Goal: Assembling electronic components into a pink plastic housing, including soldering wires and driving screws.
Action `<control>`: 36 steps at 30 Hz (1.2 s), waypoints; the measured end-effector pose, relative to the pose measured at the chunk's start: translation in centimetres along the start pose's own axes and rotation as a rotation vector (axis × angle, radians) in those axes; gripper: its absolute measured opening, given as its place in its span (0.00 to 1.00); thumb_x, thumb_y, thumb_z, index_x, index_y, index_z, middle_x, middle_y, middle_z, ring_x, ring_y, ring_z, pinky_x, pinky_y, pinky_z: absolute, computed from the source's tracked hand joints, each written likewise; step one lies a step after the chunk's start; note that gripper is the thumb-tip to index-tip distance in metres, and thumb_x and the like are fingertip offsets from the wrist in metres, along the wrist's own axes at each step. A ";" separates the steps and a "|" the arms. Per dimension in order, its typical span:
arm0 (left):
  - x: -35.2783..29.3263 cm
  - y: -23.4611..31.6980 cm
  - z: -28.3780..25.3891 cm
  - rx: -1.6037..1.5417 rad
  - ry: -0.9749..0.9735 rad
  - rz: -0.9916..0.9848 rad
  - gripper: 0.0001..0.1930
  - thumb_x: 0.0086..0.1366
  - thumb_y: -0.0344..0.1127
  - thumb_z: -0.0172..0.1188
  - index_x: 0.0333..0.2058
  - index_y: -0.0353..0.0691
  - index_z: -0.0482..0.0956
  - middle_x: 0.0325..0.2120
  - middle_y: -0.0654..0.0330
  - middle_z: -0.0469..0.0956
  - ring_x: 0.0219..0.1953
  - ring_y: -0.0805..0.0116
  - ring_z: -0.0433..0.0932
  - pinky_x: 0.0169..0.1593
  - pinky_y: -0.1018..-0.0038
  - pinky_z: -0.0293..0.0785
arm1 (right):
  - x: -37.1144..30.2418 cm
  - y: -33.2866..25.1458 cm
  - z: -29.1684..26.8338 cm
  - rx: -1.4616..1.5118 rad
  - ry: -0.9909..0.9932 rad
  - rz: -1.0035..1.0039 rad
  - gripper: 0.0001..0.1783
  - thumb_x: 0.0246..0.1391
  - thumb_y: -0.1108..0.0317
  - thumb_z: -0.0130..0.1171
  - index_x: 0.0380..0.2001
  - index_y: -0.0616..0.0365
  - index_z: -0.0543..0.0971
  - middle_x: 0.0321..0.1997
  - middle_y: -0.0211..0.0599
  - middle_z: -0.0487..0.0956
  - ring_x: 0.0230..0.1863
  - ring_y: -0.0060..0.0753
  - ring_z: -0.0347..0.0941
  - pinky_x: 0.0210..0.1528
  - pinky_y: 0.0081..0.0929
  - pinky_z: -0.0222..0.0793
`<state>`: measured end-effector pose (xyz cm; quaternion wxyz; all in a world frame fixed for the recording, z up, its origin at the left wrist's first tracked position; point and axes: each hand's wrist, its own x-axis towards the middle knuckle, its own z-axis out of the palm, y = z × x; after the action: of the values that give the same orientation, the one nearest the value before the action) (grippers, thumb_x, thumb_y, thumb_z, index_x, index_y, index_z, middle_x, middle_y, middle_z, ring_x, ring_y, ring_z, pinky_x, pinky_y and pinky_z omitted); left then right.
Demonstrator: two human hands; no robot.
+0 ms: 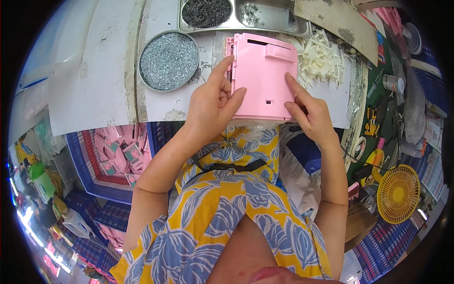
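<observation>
A pink plastic housing (260, 78), boxy with a slot near its far edge and a small square hole near its front, lies at the front of the white worktable. My left hand (213, 99) grips its left side, thumb on the top face and forefinger along the edge. At the right edge my right hand (309, 109) holds it, forefinger on the top and thumb near the front corner. Left of the housing stands a round metal dish (141, 66) full of small silvery screws. To its right lies a pile of cream plastic pieces (319, 59).
A steel tray (274, 32) with dark springs stands at the back. Below the table's left edge is a blue crate (85, 165) holding pink parts. A yellow fan (398, 194) and tools are on the right. A cardboard sheet (338, 23) lies at the back right.
</observation>
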<state>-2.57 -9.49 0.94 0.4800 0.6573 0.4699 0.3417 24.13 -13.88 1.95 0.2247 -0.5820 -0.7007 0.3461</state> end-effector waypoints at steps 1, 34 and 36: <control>-0.2 -0.1 0.1 0.025 0.039 -0.004 0.31 0.67 0.26 0.63 0.67 0.32 0.64 0.22 0.69 0.68 0.22 0.82 0.63 0.27 0.82 0.61 | 0.7 -0.2 -0.2 -0.084 -0.027 -0.076 0.35 0.61 0.68 0.62 0.71 0.49 0.68 0.20 0.38 0.71 0.21 0.30 0.69 0.31 0.26 0.68; 2.7 -4.1 -12.0 0.720 0.139 0.213 0.08 0.59 0.35 0.70 0.36 0.39 0.86 0.24 0.61 0.77 0.31 0.63 0.77 0.37 0.66 0.73 | 9.2 -1.7 -7.7 0.268 0.640 -0.165 0.15 0.63 0.72 0.62 0.51 0.66 0.83 0.34 0.30 0.82 0.34 0.21 0.76 0.36 0.20 0.71; 4.0 -4.1 -12.2 0.840 0.006 0.197 0.07 0.57 0.36 0.70 0.32 0.41 0.85 0.33 0.59 0.80 0.42 0.54 0.78 0.45 0.59 0.71 | 15.3 -5.2 -10.5 0.443 0.747 -0.413 0.21 0.67 0.71 0.55 0.60 0.69 0.73 0.45 0.41 0.79 0.48 0.29 0.75 0.53 0.30 0.68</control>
<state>-13.41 -1.52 0.77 0.1342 0.8364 0.5046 0.1668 24.89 2.86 11.41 0.6436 -0.4533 -0.5824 0.2026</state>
